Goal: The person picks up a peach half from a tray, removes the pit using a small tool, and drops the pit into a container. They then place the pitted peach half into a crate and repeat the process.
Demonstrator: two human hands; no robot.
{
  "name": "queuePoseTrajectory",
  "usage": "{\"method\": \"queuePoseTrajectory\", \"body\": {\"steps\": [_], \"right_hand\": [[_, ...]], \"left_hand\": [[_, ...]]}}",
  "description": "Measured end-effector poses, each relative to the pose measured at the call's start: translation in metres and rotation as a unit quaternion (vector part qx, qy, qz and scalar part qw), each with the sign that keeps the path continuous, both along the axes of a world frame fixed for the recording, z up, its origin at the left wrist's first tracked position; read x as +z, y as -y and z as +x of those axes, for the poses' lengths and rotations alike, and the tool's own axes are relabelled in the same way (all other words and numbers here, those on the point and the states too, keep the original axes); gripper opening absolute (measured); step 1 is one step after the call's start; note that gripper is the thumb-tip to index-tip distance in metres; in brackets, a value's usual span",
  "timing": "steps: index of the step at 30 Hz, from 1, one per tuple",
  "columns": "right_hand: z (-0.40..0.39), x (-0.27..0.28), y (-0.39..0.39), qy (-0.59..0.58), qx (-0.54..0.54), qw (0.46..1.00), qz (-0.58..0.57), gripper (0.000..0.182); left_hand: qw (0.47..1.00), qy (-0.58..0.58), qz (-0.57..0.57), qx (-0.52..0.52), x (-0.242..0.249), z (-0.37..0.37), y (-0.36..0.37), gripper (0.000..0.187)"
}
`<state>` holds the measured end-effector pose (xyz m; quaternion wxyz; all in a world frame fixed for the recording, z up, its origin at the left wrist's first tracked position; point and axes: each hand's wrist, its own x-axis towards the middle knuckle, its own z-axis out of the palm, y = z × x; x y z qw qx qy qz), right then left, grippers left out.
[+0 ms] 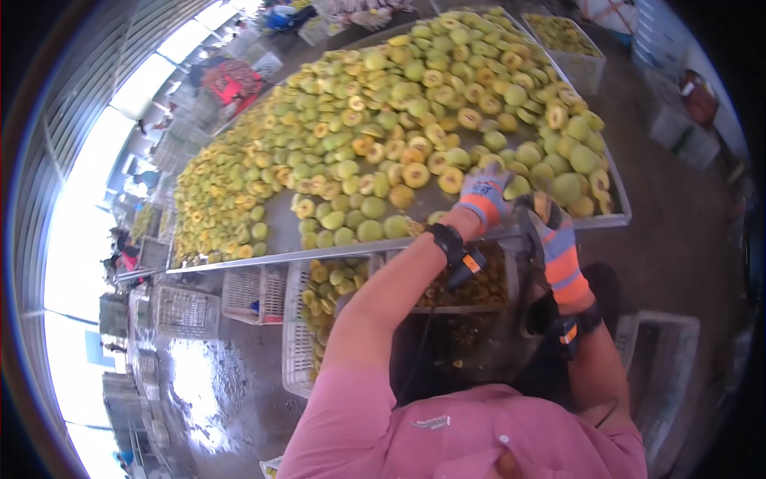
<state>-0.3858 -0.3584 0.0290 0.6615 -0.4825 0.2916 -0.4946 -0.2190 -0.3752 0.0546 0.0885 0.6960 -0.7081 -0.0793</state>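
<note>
My left hand (486,196), in a grey and orange glove, reaches over the near edge of a metal-rimmed table heaped with yellow-green stone fruit (372,231). Its fingers stretch forward and apart over whole fruit, and I cannot make out anything held in them. Just to the right, my right hand (554,231), in a similar glove, is curled near the table's edge. A dark device (523,235) stands between the two hands. What the right fingers close on is too small and dark to name. Many fruit on the table are cut in half, showing brownish centres.
Below the table edge stand a white crate of cut fruit (299,343) and a bin of brownish pieces (487,283). An open crate (658,375) is at my right. Another crate of fruit (563,36) stands beyond the table. A person in red (233,84) is at the far left side.
</note>
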Motion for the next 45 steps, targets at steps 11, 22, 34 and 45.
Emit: {"method": "queuePoseTrajectory", "body": {"steps": [11, 22, 34, 45], "right_hand": [[-0.024, 0.041, 0.001, -0.027, 0.093, 0.987, 0.131, 0.014], [0.008, 0.026, -0.02, -0.26, 0.114, 0.958, -0.049, 0.026], [0.042, -0.007, -0.03, -0.42, 0.13, 0.886, -0.145, 0.036], [0.059, -0.012, -0.043, -0.459, 0.156, 0.864, -0.137, 0.039]], "left_hand": [[0.982, 0.019, -0.124, 0.138, -0.037, 0.075, -0.014, 0.061], [0.822, -0.555, -0.119, 0.052, 0.011, 0.045, -0.089, 0.034], [0.666, -0.735, -0.047, 0.115, 0.007, 0.02, -0.119, 0.041], [0.722, -0.675, -0.108, 0.107, -0.019, 0.037, -0.124, 0.034]]}}
